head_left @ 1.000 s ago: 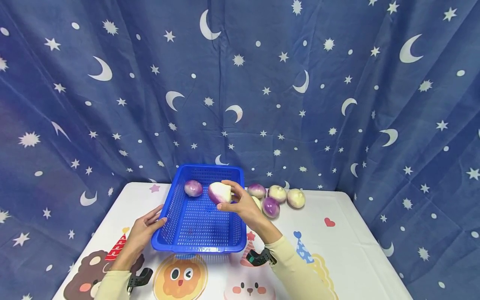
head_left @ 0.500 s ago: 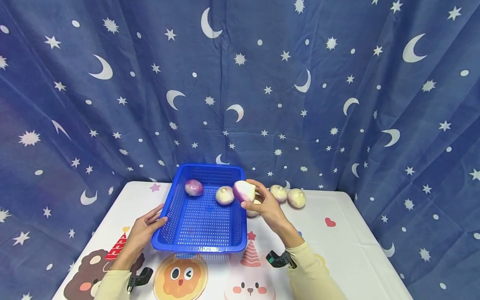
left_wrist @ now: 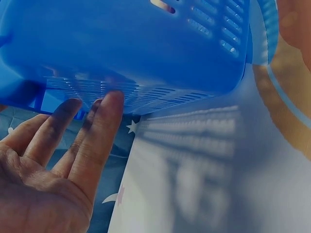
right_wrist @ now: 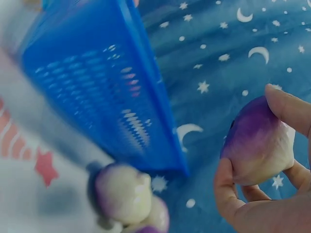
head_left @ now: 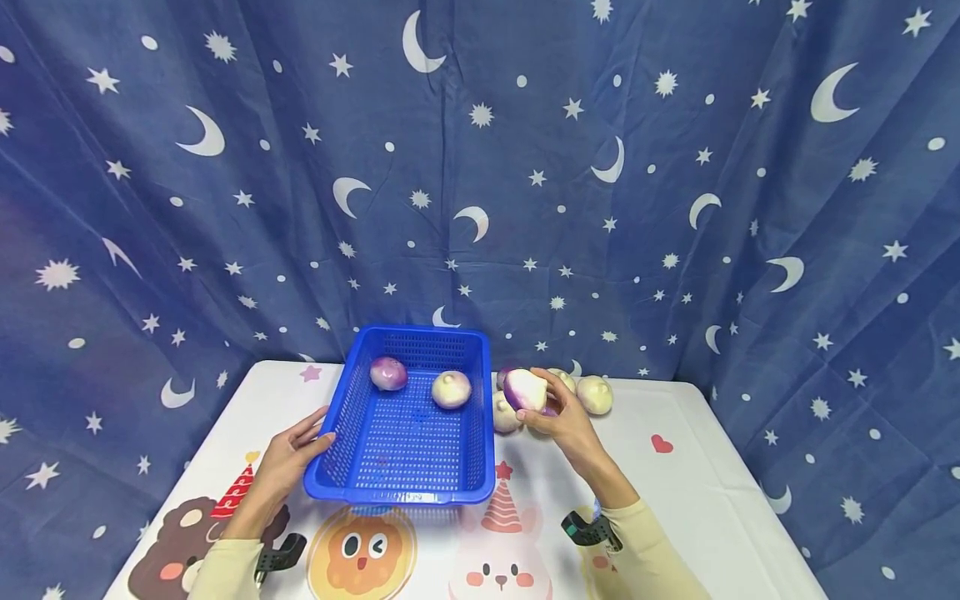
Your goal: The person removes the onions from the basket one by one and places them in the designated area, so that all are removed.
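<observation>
In the head view, one blue basket (head_left: 405, 454) is seen on one white bench (head_left: 697, 483), with one star-and-moon curtain (head_left: 525, 233) hung behind. Two turnips are contained in the basket: a purple turnip (head_left: 388, 374) toward the far left corner and a pale turnip (head_left: 452, 390) near the right wall. One held turnip (head_left: 522, 389) is pinched between thumb and fingers by the right hand (head_left: 564, 422), just right of the basket. On the bench about it, at least five loose turnips (head_left: 595, 395) can be counted, some partly hidden. The basket's left rim is touched by the thumb of the left hand (head_left: 287, 460), whose grip is spread.

In the left wrist view, four nearly straight fingers are shown by the basket's wall.

In the right wrist view, the held turnip is pinched, apart from the basket; beside the basket, at least two loose turnips are seen.
</observation>
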Action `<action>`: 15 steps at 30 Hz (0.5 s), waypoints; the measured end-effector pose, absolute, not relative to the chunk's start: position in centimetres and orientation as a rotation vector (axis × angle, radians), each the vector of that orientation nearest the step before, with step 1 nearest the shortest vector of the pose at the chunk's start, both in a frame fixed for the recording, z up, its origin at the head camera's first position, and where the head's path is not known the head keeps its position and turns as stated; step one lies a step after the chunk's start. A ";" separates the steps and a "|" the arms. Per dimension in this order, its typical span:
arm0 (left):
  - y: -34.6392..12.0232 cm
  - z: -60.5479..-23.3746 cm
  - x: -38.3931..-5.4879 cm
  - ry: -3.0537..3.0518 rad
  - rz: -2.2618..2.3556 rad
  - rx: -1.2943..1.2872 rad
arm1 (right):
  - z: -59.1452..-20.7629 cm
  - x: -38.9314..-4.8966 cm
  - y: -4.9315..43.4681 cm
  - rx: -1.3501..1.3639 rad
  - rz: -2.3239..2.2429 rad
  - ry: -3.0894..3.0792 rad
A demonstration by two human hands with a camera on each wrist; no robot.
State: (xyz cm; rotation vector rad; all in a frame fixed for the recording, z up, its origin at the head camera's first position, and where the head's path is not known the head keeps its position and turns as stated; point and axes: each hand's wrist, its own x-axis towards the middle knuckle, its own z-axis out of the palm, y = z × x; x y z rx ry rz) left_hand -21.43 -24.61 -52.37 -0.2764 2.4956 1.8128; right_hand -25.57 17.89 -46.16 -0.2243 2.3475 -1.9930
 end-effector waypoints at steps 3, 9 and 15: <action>-24.5 -52.3 -21.4 2.495 1.821 -0.270 | -47.1 -25.5 18.8 -0.173 -1.967 2.389; -24.4 -52.2 -21.3 2.498 1.821 -0.252 | -48.8 -24.9 20.9 -0.060 -1.917 2.442; -24.6 -52.1 -21.4 2.489 1.828 -0.252 | -49.4 -24.9 22.4 -0.016 -1.858 2.497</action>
